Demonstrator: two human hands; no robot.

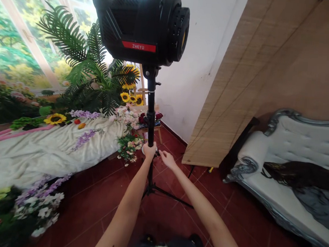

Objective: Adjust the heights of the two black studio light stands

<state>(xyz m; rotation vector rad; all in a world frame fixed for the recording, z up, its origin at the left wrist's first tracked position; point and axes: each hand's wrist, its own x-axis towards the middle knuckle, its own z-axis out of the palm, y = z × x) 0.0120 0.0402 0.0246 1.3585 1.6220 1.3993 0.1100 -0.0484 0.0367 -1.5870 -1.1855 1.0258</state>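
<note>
A black studio light (141, 27) with a red ZHEYU label sits on top of a black stand (151, 116) in front of me. My left hand (150, 150) is wrapped round the pole at about its middle. Just to the right, my right hand (167, 158) has its fingers pressed together at a small knob on the pole's side; the fingertips are too small to show firmly whether they grip it. Below my hands the stand's legs spread over the red tiled floor (96, 206).
At left a draped white cloth (63, 157) bears flowers, with palm leaves (65, 34) behind. A bamboo blind (227, 90) hangs right of the stand. A white tufted sofa (304, 139) with dark cloth on it stands at the far right. My shoes are close to the stand's legs.
</note>
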